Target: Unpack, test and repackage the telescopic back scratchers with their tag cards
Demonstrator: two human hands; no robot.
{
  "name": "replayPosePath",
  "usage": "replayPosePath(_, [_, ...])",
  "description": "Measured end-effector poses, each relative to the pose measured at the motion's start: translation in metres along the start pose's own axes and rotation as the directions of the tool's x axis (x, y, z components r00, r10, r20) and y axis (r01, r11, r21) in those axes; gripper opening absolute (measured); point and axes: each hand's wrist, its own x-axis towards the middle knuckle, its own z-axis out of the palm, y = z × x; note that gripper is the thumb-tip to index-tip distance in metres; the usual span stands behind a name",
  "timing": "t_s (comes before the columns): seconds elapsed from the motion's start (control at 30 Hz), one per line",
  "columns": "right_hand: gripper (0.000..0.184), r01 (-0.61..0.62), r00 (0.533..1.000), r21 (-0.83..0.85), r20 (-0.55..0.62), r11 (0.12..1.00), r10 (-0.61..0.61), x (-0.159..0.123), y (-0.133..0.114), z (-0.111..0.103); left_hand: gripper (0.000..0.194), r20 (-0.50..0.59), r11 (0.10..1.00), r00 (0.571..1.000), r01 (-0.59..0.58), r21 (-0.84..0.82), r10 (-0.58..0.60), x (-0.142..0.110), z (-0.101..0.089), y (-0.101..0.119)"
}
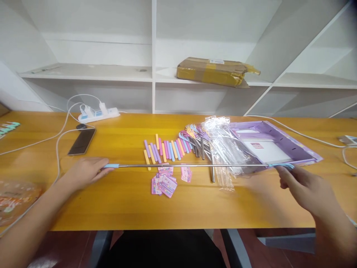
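Note:
A telescopic back scratcher [192,165] is stretched out long and level above the table between my hands. My left hand [87,172] pinches its light blue handle at one end. At the other end, my right hand [305,184] grips it by the blue claw-shaped head. Beyond the rod lie several pastel handle tubes [167,149] in purple, pink, yellow and blue. More scratcher rods with coloured claw heads [195,132] are piled beside them. Small pink printed cards [167,184] lie on the near side of the rod.
Clear plastic bags [223,149] lie against a purple open box [304,149] on the right. A phone [82,141], a power strip [99,115] and white cables are at the left. A taped carton [214,70] sits on the shelf; an orange package [16,201] lies near left.

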Motion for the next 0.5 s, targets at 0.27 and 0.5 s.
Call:
replayPosePath(0.27, [0.043,0.130,0.986,-0.066,-0.101,0.989,-0.136,0.014,-0.067,0.013,0.049,-0.172,0.994,0.984,-0.070,-0.086,0.054,0.028,0.001,0.030])
replayPosePath(0.5, [0.055,0.660,0.733,-0.142,-0.092,0.738,-0.674,-0.071,-0.213,0.095,0.049,-0.192,0.990,0.981,-0.064,-0.125,0.039,0.080,0.019,0.125])
